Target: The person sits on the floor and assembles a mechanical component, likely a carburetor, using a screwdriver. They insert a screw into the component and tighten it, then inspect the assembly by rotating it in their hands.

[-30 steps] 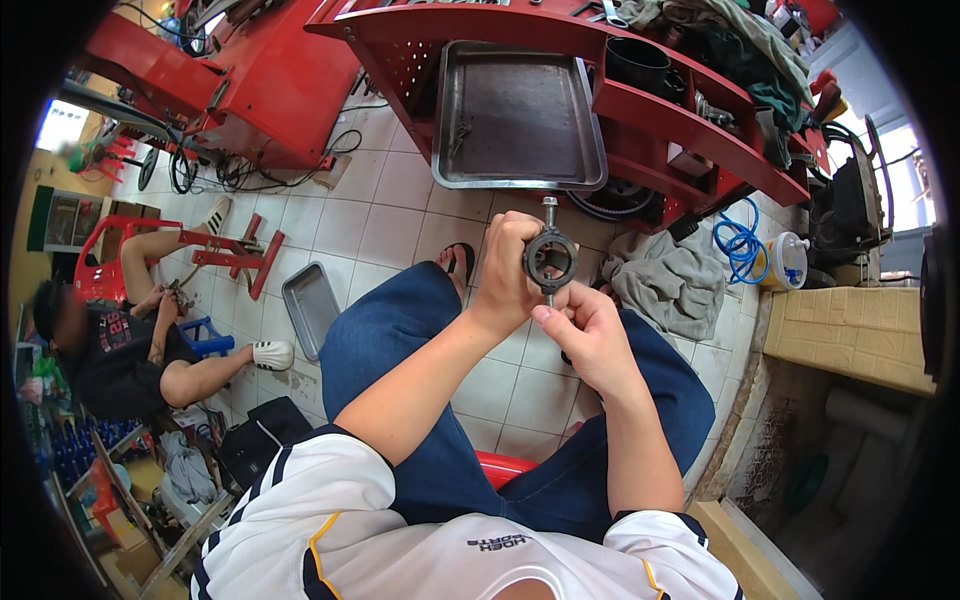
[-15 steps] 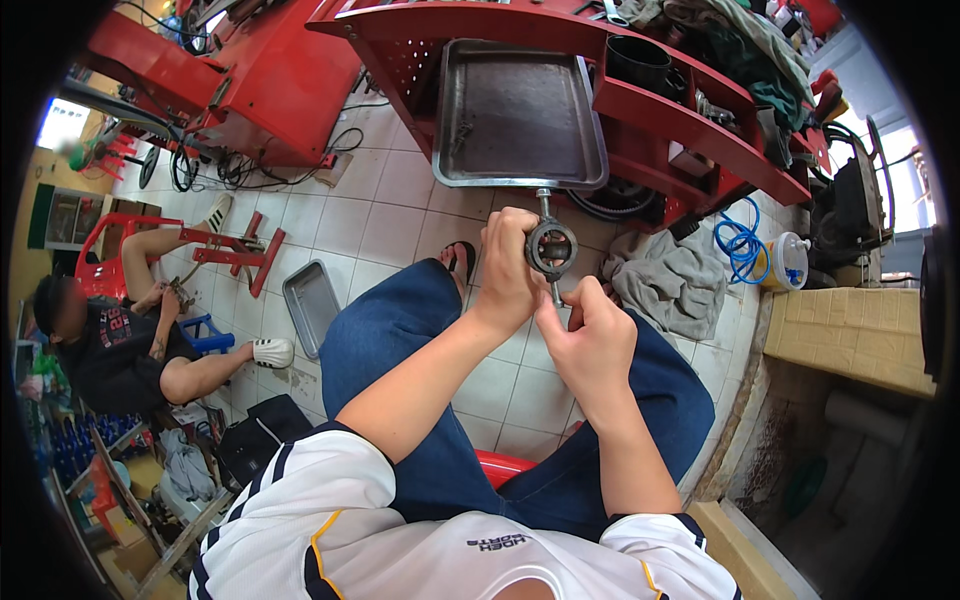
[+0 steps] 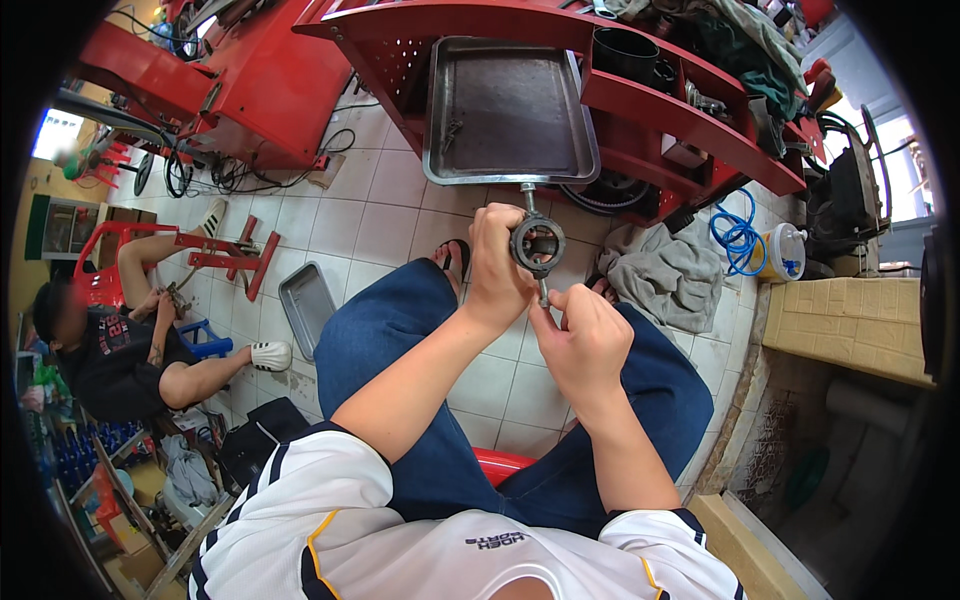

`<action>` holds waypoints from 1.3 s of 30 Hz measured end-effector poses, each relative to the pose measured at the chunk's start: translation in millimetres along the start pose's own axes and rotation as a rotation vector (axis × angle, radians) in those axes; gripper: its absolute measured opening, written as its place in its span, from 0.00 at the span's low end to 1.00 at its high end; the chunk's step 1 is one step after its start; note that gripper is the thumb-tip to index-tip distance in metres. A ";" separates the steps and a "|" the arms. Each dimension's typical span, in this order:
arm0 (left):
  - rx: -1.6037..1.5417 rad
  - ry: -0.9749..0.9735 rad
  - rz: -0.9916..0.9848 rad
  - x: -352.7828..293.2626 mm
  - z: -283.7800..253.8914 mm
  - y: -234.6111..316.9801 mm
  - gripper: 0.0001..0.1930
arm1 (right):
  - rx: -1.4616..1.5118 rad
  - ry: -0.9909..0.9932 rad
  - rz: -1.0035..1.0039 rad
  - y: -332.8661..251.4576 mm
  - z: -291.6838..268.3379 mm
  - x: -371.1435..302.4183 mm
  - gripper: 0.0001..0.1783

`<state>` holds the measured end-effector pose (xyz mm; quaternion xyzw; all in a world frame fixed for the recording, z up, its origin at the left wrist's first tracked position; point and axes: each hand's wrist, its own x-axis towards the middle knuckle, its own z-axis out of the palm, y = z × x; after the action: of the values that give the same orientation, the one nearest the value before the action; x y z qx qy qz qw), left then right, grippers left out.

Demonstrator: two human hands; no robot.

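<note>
A dark metal ring-shaped tool (image 3: 538,246) is held up in front of my knees, with a rod running out of its far and near sides. A darker piece shows inside the ring, but I cannot make out what it is. My left hand (image 3: 496,262) is closed round the ring's left side; its fingertips are partly hidden. Below it, my right hand (image 3: 584,338) pinches the near end of the rod between thumb and curled fingers. The far end of the rod reaches the near rim of a metal tray (image 3: 512,182) in this view; I cannot tell if they touch.
A red tool cart (image 3: 690,125) stands ahead, loaded with cloths and parts. Grey cloth (image 3: 665,280) lies at right, beside a blue coiled hose (image 3: 737,240). A smaller grey tray (image 3: 308,305) is on the floor at left. Another person (image 3: 120,340) sits further left, handling something.
Both hands and the ring-shaped tool have shifted slightly left in view. My right hand sits a little lower on the near rod. The whole scene has slid slightly left too.
</note>
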<state>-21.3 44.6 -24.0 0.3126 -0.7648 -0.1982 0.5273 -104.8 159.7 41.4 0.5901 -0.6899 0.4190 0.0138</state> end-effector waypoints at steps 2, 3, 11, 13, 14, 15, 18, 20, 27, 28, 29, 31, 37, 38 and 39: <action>-0.004 0.000 -0.006 0.3 -0.4 1.2 0.25 | 0.007 0.021 -0.069 1.3 0.5 1.1 0.16; -0.012 0.007 -0.008 0.6 -0.4 1.2 0.25 | 0.010 0.032 -0.103 2.1 0.6 1.3 0.16; -0.115 0.084 -0.124 16.7 -8.3 4.7 0.24 | 0.298 -0.025 -0.163 1.8 -0.2 -2.2 0.10; -0.090 0.083 -0.126 19.8 -13.5 5.9 0.23 | 0.457 0.019 0.018 3.0 0.1 -7.4 0.10; -0.109 0.088 -0.136 20.7 -15.5 6.2 0.23 | 0.540 0.020 0.180 9.5 0.5 -7.3 0.10; -0.127 0.092 -0.146 21.4 -17.6 6.3 0.23 | 0.620 0.019 0.344 16.8 0.5 -5.7 0.10; -0.247 0.038 -0.231 17.8 -19.0 7.6 0.22 | 1.103 0.125 0.946 47.5 4.3 6.3 0.13; -0.336 0.024 -0.280 15.0 -12.7 9.3 0.22 | 1.158 0.108 1.099 71.8 6.4 6.1 0.17; -0.515 -0.024 -0.278 25.1 -24.7 21.4 0.22 | 0.960 -0.033 0.923 100.8 43.3 29.5 0.16; -0.561 -0.033 -0.299 24.0 -25.3 20.9 0.22 | 0.891 -0.090 0.883 105.6 52.3 42.3 0.15; -0.599 -0.047 -0.327 21.6 -30.2 22.4 0.22 | 0.830 -0.151 0.852 106.5 62.4 52.8 0.14; -0.593 -0.030 -0.322 25.2 -36.0 16.0 0.21 | 0.658 -0.339 0.777 110.6 88.6 91.0 0.13; -0.606 0.010 -0.358 33.4 -40.5 10.3 0.19 | -0.029 -0.651 0.160 109.6 202.9 173.1 0.20; -0.603 0.021 -0.363 35.2 -43.5 9.0 0.19 | -0.055 -0.675 0.182 106.6 220.1 179.9 0.22; -0.602 0.032 -0.367 36.7 -45.5 8.1 0.19 | -0.083 -0.699 0.206 103.6 236.6 185.0 0.23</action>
<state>9.7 26.5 22.8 0.2785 -0.5947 -0.5012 0.5635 -133.9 -134.4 -75.2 0.6241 -0.7252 0.1629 -0.2408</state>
